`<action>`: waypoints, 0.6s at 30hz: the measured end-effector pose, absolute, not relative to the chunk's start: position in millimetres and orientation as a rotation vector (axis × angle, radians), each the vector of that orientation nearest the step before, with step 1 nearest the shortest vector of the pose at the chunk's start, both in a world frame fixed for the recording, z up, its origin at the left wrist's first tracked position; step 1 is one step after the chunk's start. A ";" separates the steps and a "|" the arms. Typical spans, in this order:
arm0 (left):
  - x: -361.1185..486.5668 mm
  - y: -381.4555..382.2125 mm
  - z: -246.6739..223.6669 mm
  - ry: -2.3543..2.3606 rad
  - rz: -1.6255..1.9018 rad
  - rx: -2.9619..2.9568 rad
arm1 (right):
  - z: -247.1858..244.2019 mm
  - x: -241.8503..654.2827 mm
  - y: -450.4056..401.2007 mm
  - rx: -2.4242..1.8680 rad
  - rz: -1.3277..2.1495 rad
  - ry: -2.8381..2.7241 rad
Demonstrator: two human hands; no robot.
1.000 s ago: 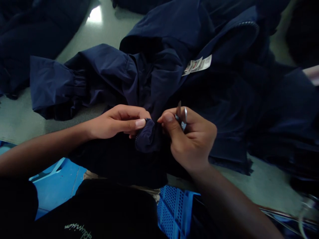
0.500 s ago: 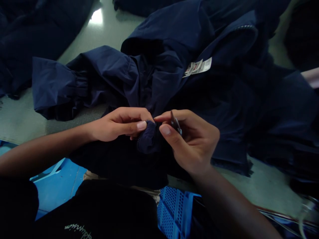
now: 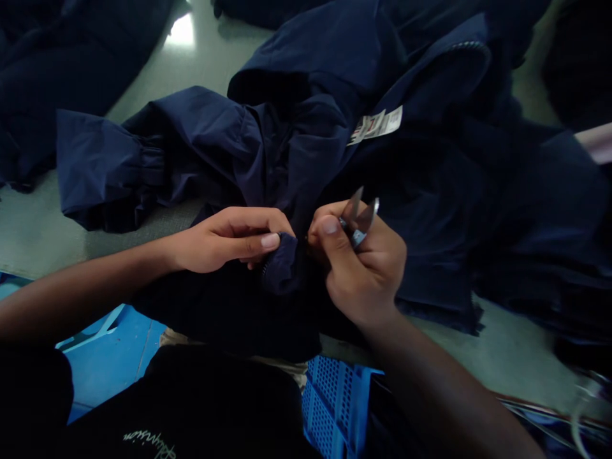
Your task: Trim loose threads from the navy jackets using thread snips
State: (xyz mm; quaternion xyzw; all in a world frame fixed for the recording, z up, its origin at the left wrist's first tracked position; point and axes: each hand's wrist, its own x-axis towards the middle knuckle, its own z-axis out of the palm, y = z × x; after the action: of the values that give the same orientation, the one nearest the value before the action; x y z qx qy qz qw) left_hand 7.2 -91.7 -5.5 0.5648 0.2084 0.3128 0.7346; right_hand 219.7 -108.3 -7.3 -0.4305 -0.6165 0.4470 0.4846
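Observation:
A navy jacket point(image 3: 315, 134) lies spread in front of me, a white label point(image 3: 382, 124) showing near its collar. Between thumb and fingers, my left hand point(image 3: 234, 239) pinches a folded zippered edge of it. Just to the right, my right hand point(image 3: 366, 261) is closed around small metal thread snips point(image 3: 358, 220), whose two blades point up and stand apart. Its thumb and forefinger are pressed together close to the dark cloth; whether they also pinch thread or fabric is too dark to tell.
More navy garments point(image 3: 71, 70) lie at the far left and along the back of the grey-green table point(image 3: 29, 236). Below its front edge stands a blue plastic crate point(image 3: 329, 401). A pale cable point(image 3: 578, 421) hangs at the lower right.
My right hand has drawn slightly left and turned, its fingers closing more. The snips have swung, and both blades now show. My left hand keeps its pinch on the jacket edge.

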 end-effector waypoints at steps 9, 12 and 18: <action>6.1 -90.5 -7.1 0.440 0.702 1.253 | -3.6 221.1 -108.1 -1.020 0.961 -1.592; 4.5 -90.4 -6.2 0.453 0.674 1.261 | -2.1 222.6 -109.1 -0.966 0.994 -1.598; 4.0 -90.1 -5.9 0.458 0.683 1.273 | -0.2 225.3 -109.1 -0.881 1.160 -1.653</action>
State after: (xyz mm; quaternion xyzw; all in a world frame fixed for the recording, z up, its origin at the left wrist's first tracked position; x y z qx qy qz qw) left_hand 4.0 -90.1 -5.9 0.5774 0.2077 0.3098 0.7263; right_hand 225.3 -109.1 -0.2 -0.3567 -0.6692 0.4696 0.4520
